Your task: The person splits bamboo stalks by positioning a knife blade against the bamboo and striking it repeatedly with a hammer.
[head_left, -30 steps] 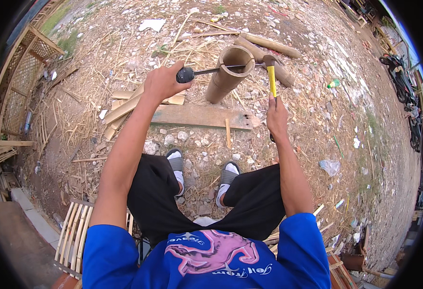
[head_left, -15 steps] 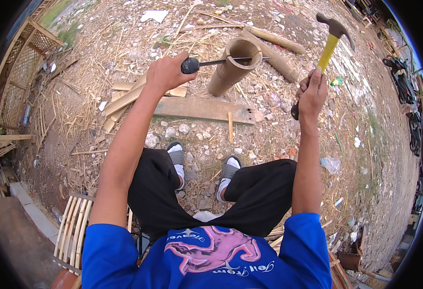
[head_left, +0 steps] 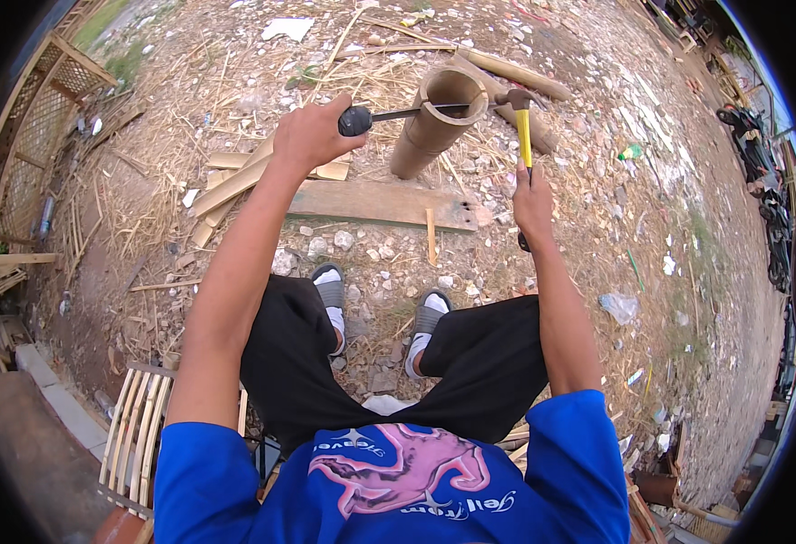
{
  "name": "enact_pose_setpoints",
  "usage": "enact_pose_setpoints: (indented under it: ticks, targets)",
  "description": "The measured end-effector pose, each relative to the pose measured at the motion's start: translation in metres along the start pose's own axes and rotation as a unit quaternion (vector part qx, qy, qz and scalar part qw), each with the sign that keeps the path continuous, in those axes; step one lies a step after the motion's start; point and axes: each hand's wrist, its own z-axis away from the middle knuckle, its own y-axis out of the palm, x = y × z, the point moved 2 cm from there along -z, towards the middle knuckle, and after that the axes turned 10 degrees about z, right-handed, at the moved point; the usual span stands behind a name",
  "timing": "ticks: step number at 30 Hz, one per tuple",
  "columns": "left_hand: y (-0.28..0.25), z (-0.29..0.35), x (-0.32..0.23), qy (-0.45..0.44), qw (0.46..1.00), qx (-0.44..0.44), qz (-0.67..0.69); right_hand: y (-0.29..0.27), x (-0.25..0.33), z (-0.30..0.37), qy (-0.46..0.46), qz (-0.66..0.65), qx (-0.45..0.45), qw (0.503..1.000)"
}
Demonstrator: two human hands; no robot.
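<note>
My left hand (head_left: 311, 138) is closed round the black handle of a long-bladed knife (head_left: 355, 121). The blade reaches to the right across the open top of a thick bamboo section (head_left: 427, 145), set in splits at its rim. That bamboo stands upright, leaning slightly, on the ground beyond a flat board. In my right hand (head_left: 533, 208) is a claw hammer (head_left: 524, 134) with a yellow and black handle, gripped low down. Its dark head is at the blade's tip, just right of the bamboo; whether they touch I cannot tell.
A wooden board (head_left: 380, 203) lies in front of my feet, with split bamboo pieces (head_left: 235, 189) to its left. Bamboo poles (head_left: 516, 74) lie behind the standing section. Stones, straw and litter cover the ground. A lattice panel (head_left: 31, 145) stands at the far left.
My right hand has brought the hammer down and to the left, from raised at the right to the knife's tip. My left hand and the bamboo stay nearly where they were.
</note>
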Motion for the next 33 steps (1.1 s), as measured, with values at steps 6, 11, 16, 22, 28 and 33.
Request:
enact_pose_setpoints:
  ticks: [6, 11, 16, 22, 28, 33]
  targets:
    - [0.013, -0.009, 0.012, -0.003, 1.000, 0.004, 0.017, -0.012, 0.023, -0.015, 0.011, -0.153, -0.029, 0.988]
    - [0.030, -0.024, 0.035, -0.007, 1.000, -0.001, 0.005, -0.023, 0.060, -0.032, -0.099, -0.451, -0.173, 0.870]
    - [0.032, -0.022, 0.039, -0.008, 1.000, 0.000, 0.015, 0.065, -0.072, -0.042, -0.081, 0.179, -0.029, 0.980]
    - [0.017, -0.020, 0.030, -0.006, 1.000, -0.012, 0.010, 0.013, -0.008, -0.021, 0.034, -0.025, -0.054, 0.998]
    - [0.020, -0.013, 0.037, 0.000, 1.000, -0.026, 0.001, 0.037, 0.003, -0.020, 0.001, 0.016, -0.021, 1.000]
    - [0.022, -0.007, 0.048, 0.009, 0.999, -0.034, 0.015, 0.038, 0.038, 0.001, 0.028, -0.067, -0.008, 0.997]
